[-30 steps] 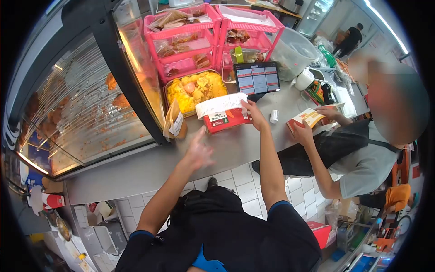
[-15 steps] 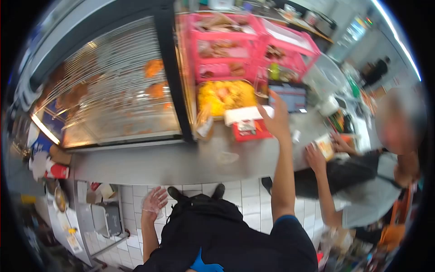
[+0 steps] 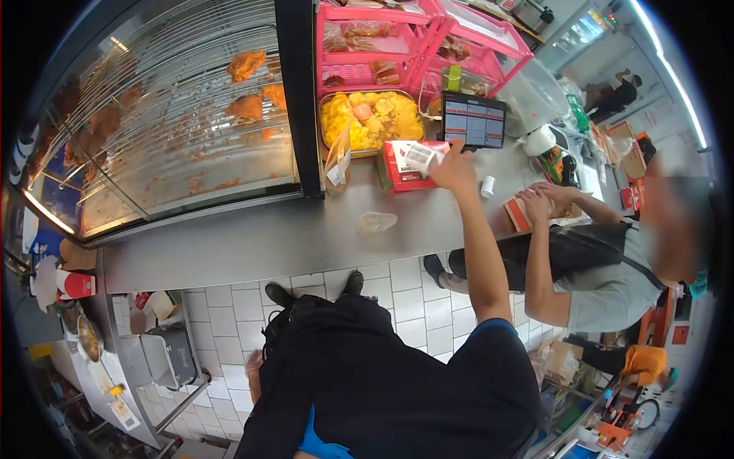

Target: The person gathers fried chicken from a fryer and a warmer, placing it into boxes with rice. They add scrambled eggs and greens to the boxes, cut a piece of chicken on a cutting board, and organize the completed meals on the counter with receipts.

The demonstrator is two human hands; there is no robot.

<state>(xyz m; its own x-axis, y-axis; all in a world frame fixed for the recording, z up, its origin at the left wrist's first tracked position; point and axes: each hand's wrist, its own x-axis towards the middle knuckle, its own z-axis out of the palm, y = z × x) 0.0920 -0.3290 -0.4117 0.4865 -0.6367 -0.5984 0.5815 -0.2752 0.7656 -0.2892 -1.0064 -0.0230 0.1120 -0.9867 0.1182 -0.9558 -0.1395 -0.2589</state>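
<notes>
My right hand [image 3: 456,170] lies at the right end of a red takeaway box [image 3: 397,180] with a white printed label [image 3: 417,157] on it. The thumb side is against the box, and a finger stretches up near the lower edge of a black tablet [image 3: 474,121]. The fingers are apart, though some are hidden. My left hand [image 3: 254,366] hangs low beside my body, mostly covered by my dark clothing, so its fingers do not show. A paper-wrapped item [image 3: 337,161] stands left of the box, and a crumpled clear plastic piece [image 3: 378,222] lies in front.
Behind the box sits a tray of yellow food [image 3: 371,122], below pink racks [image 3: 367,73]. A heated glass cabinet [image 3: 176,130] holds fried pieces at left. On the steel counter [image 3: 229,252] rests a white roll [image 3: 488,187]. A co-worker [image 3: 604,264] handles a box at right.
The red box's raised white lid flap is down now. My right hand has come onto the box's right end. My left hand has dropped back beside my body. The view has shifted.
</notes>
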